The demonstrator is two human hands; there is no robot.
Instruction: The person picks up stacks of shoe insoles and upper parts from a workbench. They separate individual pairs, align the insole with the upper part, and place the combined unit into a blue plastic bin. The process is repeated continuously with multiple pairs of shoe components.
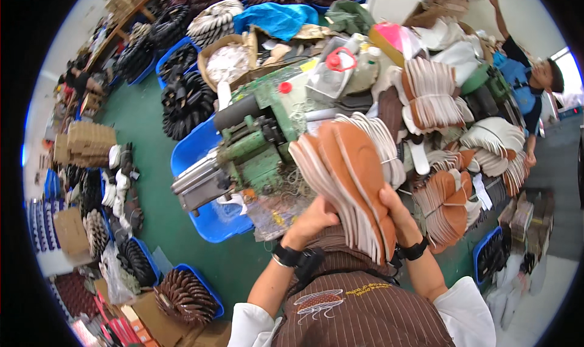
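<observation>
A thick fanned stack of brown shoe insoles (347, 176) with pale undersides is held against my chest. My left hand (313, 218) supports the stack from its lower left. My right hand (395, 206) grips the stack's lower right edge, thumb on the top insole. Both wrists wear black bands. Directly beyond the stack stands a green roller machine (258, 146) with grey rollers on its left.
A workbench holds more bundled insoles (432, 97), a clear jug with a red cap (337, 64) and clutter. Blue bins (201, 152) with dark soles stand on the green floor. Another person in blue (526, 85) stands at the far right. Boxes line the left.
</observation>
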